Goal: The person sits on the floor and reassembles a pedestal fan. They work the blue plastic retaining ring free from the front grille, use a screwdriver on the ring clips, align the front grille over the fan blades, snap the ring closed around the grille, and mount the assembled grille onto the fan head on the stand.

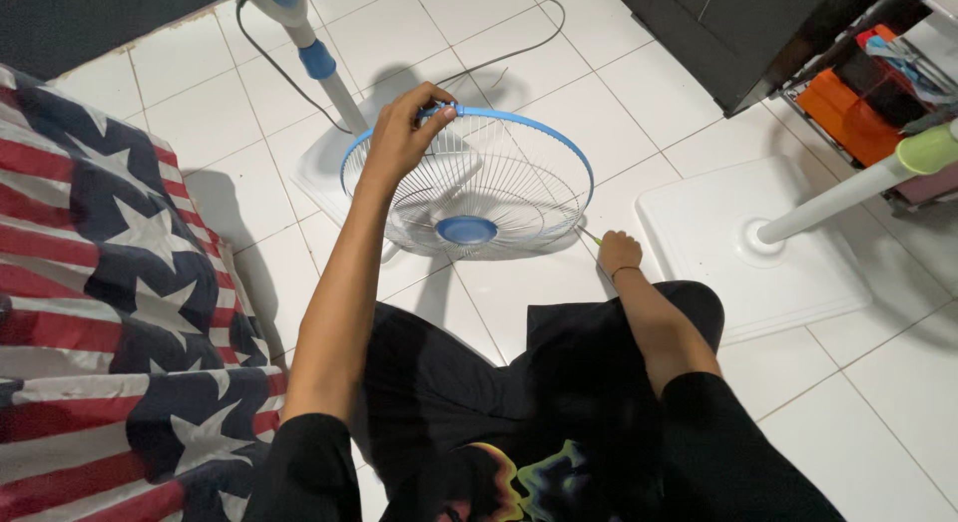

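Left hand [399, 133] fingers clamped on round blue-rimmed wire fan grille [479, 188] — right hand [619, 253] fingers pinched on thin green-tipped tool [589, 236], white tiled floor [559, 93].

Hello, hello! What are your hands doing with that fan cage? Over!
Left hand grips fan cage at its blue rim. Right hand holds a thin tool at the cage edge. Nothing in the way.

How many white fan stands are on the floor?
2. One fan stand with a blue collar rises behind the wire fan guard that the left hand grips. The other stand rises from a square base at right. More may be out of view.
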